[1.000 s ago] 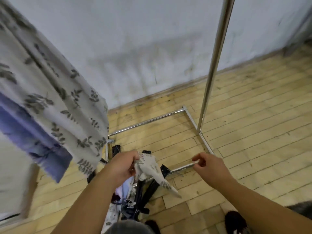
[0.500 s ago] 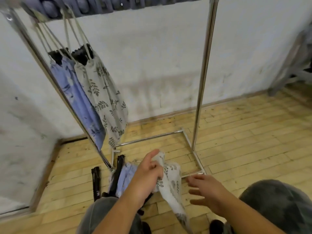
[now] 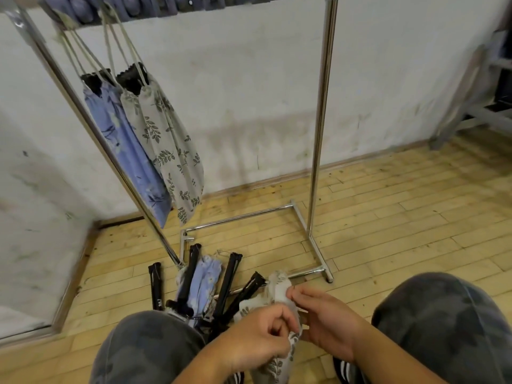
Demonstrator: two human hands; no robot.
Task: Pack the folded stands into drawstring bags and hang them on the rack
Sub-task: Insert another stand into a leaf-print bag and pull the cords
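Wooden floor point(image 3: 388, 217); hands hide the leaf-print bag point(image 3: 277, 289).

Two filled drawstring bags point(image 3: 155, 151) hang side by side at the left end of the rack point(image 3: 318, 128), which stands before the far wall. On the floor point(image 3: 388, 223) at the rack's near left foot lie folded stands point(image 3: 227, 278) and a loose bag point(image 3: 203, 281). Nearest, both hands point(image 3: 291, 331) meet on another bag point(image 3: 277, 289) between the knees.

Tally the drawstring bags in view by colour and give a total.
Blue bags: 2, one hanging on the rack, one on the floor
Grey leaf-print bags: 2, one hanging, one held in both hands
Total: 4
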